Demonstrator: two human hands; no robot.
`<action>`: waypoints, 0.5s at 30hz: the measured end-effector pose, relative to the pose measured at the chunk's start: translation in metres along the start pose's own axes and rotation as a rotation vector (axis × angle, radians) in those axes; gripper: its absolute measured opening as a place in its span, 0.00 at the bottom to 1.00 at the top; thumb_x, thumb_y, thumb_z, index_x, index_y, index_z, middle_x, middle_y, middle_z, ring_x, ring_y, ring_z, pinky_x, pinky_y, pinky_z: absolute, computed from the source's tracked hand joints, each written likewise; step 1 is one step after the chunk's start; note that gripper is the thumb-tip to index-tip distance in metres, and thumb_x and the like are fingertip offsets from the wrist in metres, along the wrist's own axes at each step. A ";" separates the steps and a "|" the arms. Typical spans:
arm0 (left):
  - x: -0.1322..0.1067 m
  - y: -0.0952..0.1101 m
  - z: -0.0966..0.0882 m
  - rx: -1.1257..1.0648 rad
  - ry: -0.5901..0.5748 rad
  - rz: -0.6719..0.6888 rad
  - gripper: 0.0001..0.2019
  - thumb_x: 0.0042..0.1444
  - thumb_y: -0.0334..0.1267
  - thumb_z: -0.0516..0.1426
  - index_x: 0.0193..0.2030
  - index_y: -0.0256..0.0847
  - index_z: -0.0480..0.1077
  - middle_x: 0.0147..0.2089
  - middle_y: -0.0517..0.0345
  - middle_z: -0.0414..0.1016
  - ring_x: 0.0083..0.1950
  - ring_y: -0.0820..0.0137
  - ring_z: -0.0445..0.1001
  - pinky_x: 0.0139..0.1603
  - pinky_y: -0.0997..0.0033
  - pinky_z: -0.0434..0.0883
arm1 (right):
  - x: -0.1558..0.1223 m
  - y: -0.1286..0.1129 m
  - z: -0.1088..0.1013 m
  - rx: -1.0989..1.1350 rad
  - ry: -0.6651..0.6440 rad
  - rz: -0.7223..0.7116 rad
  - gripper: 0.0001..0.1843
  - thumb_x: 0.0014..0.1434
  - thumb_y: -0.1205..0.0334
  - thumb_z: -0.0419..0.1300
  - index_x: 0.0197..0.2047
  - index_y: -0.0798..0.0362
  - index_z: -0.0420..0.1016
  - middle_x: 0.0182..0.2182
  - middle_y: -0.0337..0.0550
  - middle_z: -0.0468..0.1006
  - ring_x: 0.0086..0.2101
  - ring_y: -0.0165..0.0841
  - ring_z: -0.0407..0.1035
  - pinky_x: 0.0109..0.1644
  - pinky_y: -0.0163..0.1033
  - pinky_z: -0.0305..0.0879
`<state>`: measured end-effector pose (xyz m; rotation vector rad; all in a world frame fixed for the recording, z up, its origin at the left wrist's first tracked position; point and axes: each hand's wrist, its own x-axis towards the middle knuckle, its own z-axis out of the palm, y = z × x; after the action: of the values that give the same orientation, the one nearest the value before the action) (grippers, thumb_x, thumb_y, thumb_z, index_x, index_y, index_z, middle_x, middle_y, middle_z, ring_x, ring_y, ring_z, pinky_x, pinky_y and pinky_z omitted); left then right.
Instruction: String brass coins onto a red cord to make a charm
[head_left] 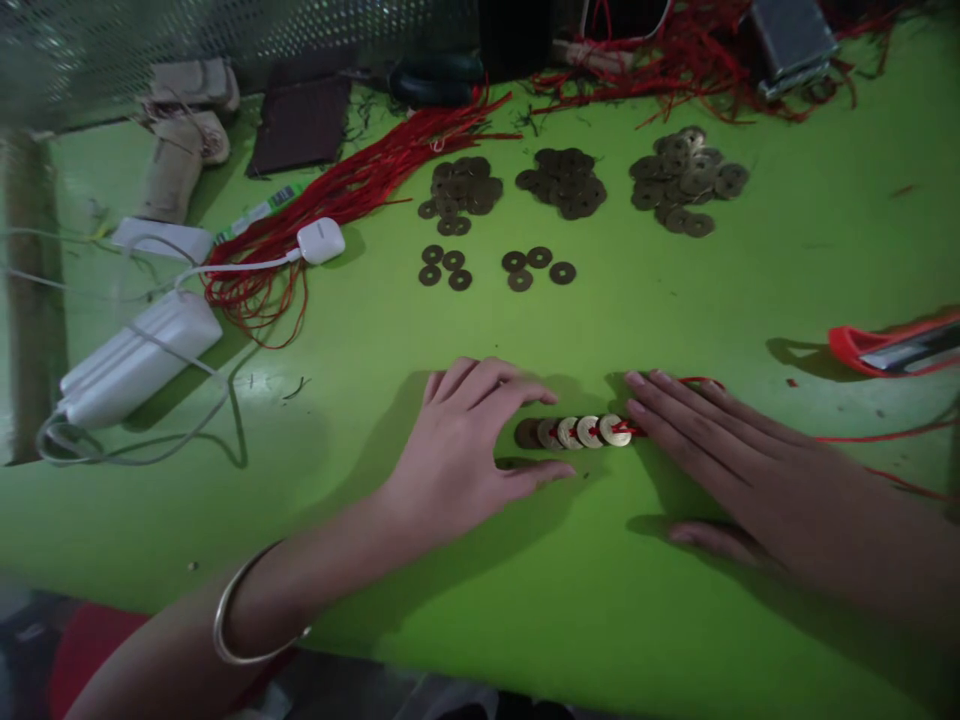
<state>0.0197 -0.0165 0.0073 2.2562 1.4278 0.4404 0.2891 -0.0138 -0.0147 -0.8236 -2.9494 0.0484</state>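
A short row of brass coins tied with red cord (576, 432) lies flat on the green table (525, 600). My left hand (469, 450) rests palm down at the row's left end, fingers stretched out over and under it. At the row's right end my right hand (720, 450) lies flat, fingertips touching the cord by the last coin. A red cord (701, 381) runs out from behind my right fingers. Neither hand grips anything.
Three heaps of holed coins (461, 187), (566, 182), (686, 178) and two small groups (444, 267), (537, 267) lie farther back. A red cord bundle (330, 205), white chargers (139, 365), (321, 240) with cables sit left; a red-handled tool (896, 348) lies right.
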 end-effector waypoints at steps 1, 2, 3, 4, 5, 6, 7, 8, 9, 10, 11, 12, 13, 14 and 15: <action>0.001 0.002 0.003 0.025 0.011 0.019 0.24 0.49 0.54 0.61 0.47 0.42 0.69 0.45 0.55 0.73 0.46 0.63 0.68 0.45 0.58 0.65 | 0.000 0.000 0.000 0.002 0.003 0.002 0.40 0.64 0.43 0.43 0.67 0.66 0.46 0.66 0.56 0.48 0.64 0.44 0.45 0.65 0.50 0.47; 0.003 0.004 0.005 0.047 0.018 0.040 0.23 0.49 0.54 0.60 0.46 0.41 0.69 0.44 0.55 0.73 0.46 0.63 0.68 0.45 0.59 0.65 | 0.000 0.000 0.000 0.005 0.005 0.003 0.40 0.63 0.43 0.43 0.67 0.66 0.46 0.66 0.56 0.48 0.64 0.44 0.46 0.65 0.51 0.47; 0.004 0.005 0.008 0.064 0.023 0.059 0.22 0.50 0.54 0.60 0.46 0.41 0.69 0.44 0.55 0.73 0.46 0.64 0.68 0.45 0.59 0.65 | 0.000 0.000 0.000 0.010 0.006 0.004 0.40 0.63 0.43 0.44 0.67 0.65 0.46 0.66 0.56 0.48 0.64 0.45 0.46 0.65 0.51 0.47; 0.005 0.006 0.011 0.075 0.030 0.074 0.22 0.50 0.54 0.60 0.45 0.40 0.70 0.44 0.55 0.74 0.45 0.64 0.68 0.44 0.59 0.65 | 0.000 0.000 0.001 0.016 0.008 0.004 0.40 0.63 0.43 0.44 0.67 0.65 0.45 0.66 0.56 0.48 0.64 0.45 0.46 0.65 0.51 0.47; 0.006 0.007 0.013 0.082 0.040 0.086 0.20 0.51 0.53 0.59 0.44 0.40 0.70 0.43 0.56 0.74 0.45 0.64 0.69 0.44 0.60 0.65 | 0.000 0.000 0.001 0.021 0.011 0.003 0.40 0.63 0.43 0.44 0.67 0.65 0.45 0.66 0.56 0.48 0.64 0.45 0.46 0.65 0.51 0.48; 0.007 0.007 0.014 0.088 0.053 0.098 0.18 0.52 0.51 0.59 0.43 0.40 0.70 0.42 0.56 0.74 0.45 0.65 0.69 0.44 0.61 0.65 | 0.000 0.000 0.002 0.024 0.013 0.001 0.40 0.63 0.43 0.44 0.67 0.65 0.45 0.66 0.56 0.48 0.64 0.45 0.46 0.65 0.51 0.48; 0.008 0.007 0.015 0.098 0.066 0.110 0.16 0.53 0.49 0.60 0.42 0.40 0.71 0.41 0.57 0.74 0.44 0.65 0.69 0.44 0.61 0.65 | -0.001 0.000 0.002 0.024 0.013 0.001 0.40 0.63 0.43 0.44 0.67 0.65 0.45 0.66 0.56 0.48 0.64 0.45 0.46 0.65 0.51 0.48; 0.008 0.007 0.015 0.110 0.080 0.123 0.14 0.54 0.47 0.60 0.42 0.40 0.71 0.41 0.57 0.74 0.44 0.66 0.69 0.44 0.62 0.65 | -0.001 0.000 0.002 0.022 0.014 -0.001 0.40 0.63 0.43 0.44 0.67 0.65 0.45 0.66 0.56 0.48 0.64 0.45 0.46 0.65 0.51 0.49; 0.008 0.007 0.015 0.125 0.091 0.134 0.13 0.54 0.46 0.59 0.41 0.40 0.71 0.41 0.57 0.75 0.44 0.66 0.69 0.44 0.62 0.65 | 0.000 0.001 0.002 0.018 0.013 -0.002 0.40 0.63 0.43 0.44 0.67 0.66 0.45 0.66 0.57 0.48 0.64 0.45 0.46 0.64 0.52 0.49; 0.007 0.006 0.014 0.139 0.097 0.144 0.12 0.54 0.46 0.59 0.41 0.40 0.72 0.41 0.57 0.75 0.44 0.66 0.69 0.44 0.63 0.65 | 0.000 0.001 0.002 0.013 0.014 -0.003 0.40 0.63 0.43 0.43 0.67 0.66 0.45 0.66 0.57 0.48 0.64 0.46 0.46 0.64 0.52 0.50; 0.007 0.006 0.013 0.150 0.100 0.150 0.12 0.55 0.46 0.59 0.40 0.40 0.72 0.41 0.57 0.75 0.44 0.66 0.69 0.44 0.63 0.65 | 0.000 0.001 0.002 0.008 0.015 -0.003 0.40 0.64 0.43 0.43 0.67 0.66 0.45 0.66 0.57 0.48 0.64 0.46 0.46 0.64 0.52 0.50; 0.006 0.006 0.012 0.157 0.100 0.151 0.12 0.55 0.46 0.59 0.40 0.40 0.72 0.41 0.57 0.75 0.44 0.66 0.69 0.44 0.63 0.65 | 0.000 0.001 0.002 0.002 0.016 -0.005 0.39 0.64 0.43 0.43 0.67 0.66 0.46 0.66 0.57 0.48 0.64 0.45 0.46 0.64 0.52 0.51; 0.006 0.006 0.012 0.159 0.098 0.148 0.12 0.55 0.46 0.59 0.40 0.41 0.72 0.42 0.57 0.75 0.44 0.66 0.69 0.44 0.63 0.64 | 0.000 0.001 0.001 -0.002 0.018 -0.007 0.39 0.64 0.44 0.43 0.67 0.66 0.46 0.66 0.57 0.48 0.64 0.45 0.46 0.64 0.52 0.51; 0.006 0.006 0.011 0.159 0.093 0.142 0.13 0.55 0.48 0.58 0.41 0.41 0.72 0.42 0.57 0.75 0.45 0.66 0.69 0.44 0.63 0.64 | 0.001 0.001 0.001 -0.006 0.018 -0.009 0.39 0.64 0.44 0.43 0.67 0.67 0.46 0.66 0.58 0.48 0.64 0.45 0.46 0.64 0.52 0.51; 0.006 0.007 0.011 0.156 0.086 0.137 0.15 0.54 0.49 0.58 0.42 0.41 0.72 0.43 0.56 0.75 0.45 0.65 0.69 0.44 0.62 0.65 | 0.001 0.001 0.001 -0.010 0.018 -0.010 0.40 0.64 0.44 0.44 0.67 0.67 0.45 0.66 0.58 0.48 0.64 0.45 0.45 0.64 0.51 0.51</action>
<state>0.0329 -0.0152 0.0016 2.4983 1.3979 0.4898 0.2884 -0.0124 -0.0154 -0.8055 -2.9394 0.0260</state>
